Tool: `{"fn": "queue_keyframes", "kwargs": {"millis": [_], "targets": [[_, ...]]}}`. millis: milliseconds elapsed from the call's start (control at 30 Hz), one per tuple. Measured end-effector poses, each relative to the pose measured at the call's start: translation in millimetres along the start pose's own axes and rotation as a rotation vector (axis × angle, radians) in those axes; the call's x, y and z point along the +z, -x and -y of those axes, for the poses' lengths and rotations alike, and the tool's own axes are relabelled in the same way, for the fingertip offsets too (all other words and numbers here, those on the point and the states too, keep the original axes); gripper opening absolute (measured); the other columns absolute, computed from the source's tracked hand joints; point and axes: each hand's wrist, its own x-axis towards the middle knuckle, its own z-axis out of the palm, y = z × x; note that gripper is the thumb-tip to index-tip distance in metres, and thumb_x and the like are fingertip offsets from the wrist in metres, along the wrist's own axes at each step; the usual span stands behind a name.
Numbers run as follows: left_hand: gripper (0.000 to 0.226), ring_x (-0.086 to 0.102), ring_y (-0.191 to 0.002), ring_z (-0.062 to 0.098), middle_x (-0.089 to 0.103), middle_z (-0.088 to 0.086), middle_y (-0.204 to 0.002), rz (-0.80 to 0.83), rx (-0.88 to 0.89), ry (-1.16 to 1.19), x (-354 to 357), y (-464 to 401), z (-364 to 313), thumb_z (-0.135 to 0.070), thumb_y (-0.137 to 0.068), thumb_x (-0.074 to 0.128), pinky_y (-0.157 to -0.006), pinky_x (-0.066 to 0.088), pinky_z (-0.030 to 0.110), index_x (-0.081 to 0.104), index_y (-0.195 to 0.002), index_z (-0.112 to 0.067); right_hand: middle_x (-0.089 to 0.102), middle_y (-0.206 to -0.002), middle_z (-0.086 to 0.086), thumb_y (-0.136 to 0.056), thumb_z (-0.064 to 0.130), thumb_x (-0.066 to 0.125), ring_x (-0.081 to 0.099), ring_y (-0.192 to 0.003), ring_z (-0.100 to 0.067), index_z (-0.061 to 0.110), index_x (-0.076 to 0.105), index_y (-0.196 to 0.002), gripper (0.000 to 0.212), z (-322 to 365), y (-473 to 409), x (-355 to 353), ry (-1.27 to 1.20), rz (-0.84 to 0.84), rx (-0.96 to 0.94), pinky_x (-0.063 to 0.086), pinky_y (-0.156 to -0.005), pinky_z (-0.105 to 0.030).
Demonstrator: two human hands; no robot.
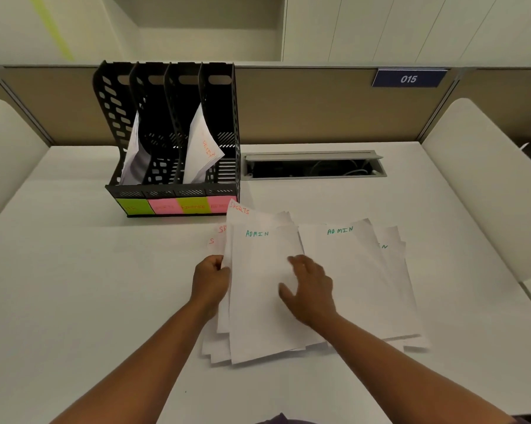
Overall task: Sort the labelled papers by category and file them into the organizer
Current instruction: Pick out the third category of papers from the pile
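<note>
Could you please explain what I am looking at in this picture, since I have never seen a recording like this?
There is no robot here: a person wears a camera on the head, looking down at their own two hands. The left hand pinches the edge of a paper stack, whose top sheet reads ADMIN. The right hand rests flat on that stack. More ADMIN sheets lie to the right on the white desk. Behind stands a black organizer with four slots and coloured labels; two slots already hold papers.
</note>
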Motion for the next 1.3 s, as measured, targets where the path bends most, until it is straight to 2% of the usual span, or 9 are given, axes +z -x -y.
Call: {"fn": "queue_keyframes", "kwargs": {"millis": [200,367,533,700,933,1000,1100,1200,1300], "targets": [[0.034,0.073,-0.092,0.023,0.075,-0.001,-0.103,0.148,-0.088,0.102,15.5,9.8,0.5,-0.016,-0.082,0.081,-0.082,0.062,0.043,0.067,-0.113,-0.020,0.026,-0.160,0.008,-0.087,0.066,0.057,0.038,-0.140,-0.018,0.034,0.017,-0.158,0.087,41.1,3.4,22.3,-0.247,0.180,-0.092,0.043,-0.112,-0.043],[0.021,0.069,-0.093,0.025,0.071,0.000,-0.104,0.105,-0.096,-0.055,25.5,9.5,4.4,-0.024,-0.089,0.074,-0.088,0.059,0.043,0.069,-0.107,-0.016,0.032,-0.153,0.002,-0.095,0.021,0.061,0.052,-0.125,-0.021,0.030,0.019,-0.158,0.077,45.1,-3.1,20.4,-0.274,0.157,-0.022,0.053,-0.102,-0.035],[0.019,0.066,-0.088,0.026,0.070,0.002,-0.089,-0.041,-0.132,-0.206,26.5,4.9,6.9,-0.034,-0.083,0.077,-0.085,0.059,0.043,0.067,-0.081,-0.018,0.041,-0.136,-0.002,-0.095,0.002,0.054,0.059,-0.093,-0.020,0.029,0.017,-0.160,0.080,39.9,-3.5,12.6,-0.282,0.001,0.110,0.058,-0.080,-0.031],[0.022,0.071,-0.080,0.029,0.073,0.014,-0.088,-0.029,-0.169,-0.055,20.7,2.6,9.2,-0.016,-0.083,0.076,-0.076,0.062,0.042,0.069,-0.090,0.003,0.039,-0.142,-0.004,-0.095,0.000,0.050,0.060,-0.108,-0.024,0.027,0.024,-0.159,0.074,25.7,-6.7,13.0,-0.224,0.037,0.115,0.057,-0.085,-0.034],[0.018,0.064,-0.068,0.026,0.068,0.008,-0.075,-0.083,-0.133,-0.141,12.8,2.4,13.8,-0.014,-0.086,0.065,-0.056,0.046,0.027,0.059,-0.069,-0.009,0.044,-0.148,-0.003,-0.095,-0.001,0.048,0.050,-0.132,-0.023,0.020,0.037,-0.153,0.063,27.8,-5.1,6.2,-0.317,0.087,0.082,0.041,-0.107,-0.027],[0.009,0.063,-0.080,0.027,0.066,0.008,-0.093,-0.126,-0.146,-0.218,11.9,2.4,13.5,-0.017,-0.081,0.067,-0.063,0.049,0.030,0.060,-0.080,-0.012,0.045,-0.148,-0.002,-0.094,0.000,0.049,0.049,-0.132,-0.020,0.021,0.038,-0.153,0.064,40.0,-6.3,-1.3,-0.379,0.071,0.068,0.037,-0.106,-0.021],[0.058,0.049,-0.117,0.030,0.039,0.007,-0.138,-0.328,0.003,-0.394,11.5,6.0,11.3,-0.049,-0.081,0.073,-0.092,0.048,0.045,0.048,-0.123,-0.019,0.044,-0.150,0.001,-0.096,0.006,0.056,0.046,-0.136,-0.018,0.025,0.033,-0.155,0.066,65.8,-8.2,-7.7,-0.479,0.085,0.014,0.035,-0.108,-0.019],[0.090,0.054,-0.120,0.025,0.049,0.002,-0.138,-0.073,0.062,0.045,9.7,11.8,-12.8,-0.079,-0.074,0.060,-0.098,0.051,0.046,0.038,-0.141,-0.023,0.037,-0.159,0.004,-0.098,0.017,0.063,0.051,-0.135,-0.024,0.035,0.016,-0.158,0.079,88.6,-8.1,-8.6,-0.619,0.203,-0.030,0.046,-0.112,-0.039],[0.084,0.060,-0.107,0.023,0.057,-0.001,-0.125,0.057,-0.016,0.081,8.0,7.9,-20.5,-0.054,-0.080,0.076,-0.082,0.053,0.034,0.034,-0.145,-0.021,0.043,-0.153,0.000,-0.096,0.019,0.067,0.068,-0.108,-0.025,0.043,0.000,-0.158,0.094,86.4,-9.0,-9.8,-0.791,0.375,-0.023,0.056,-0.093,-0.034]]}}
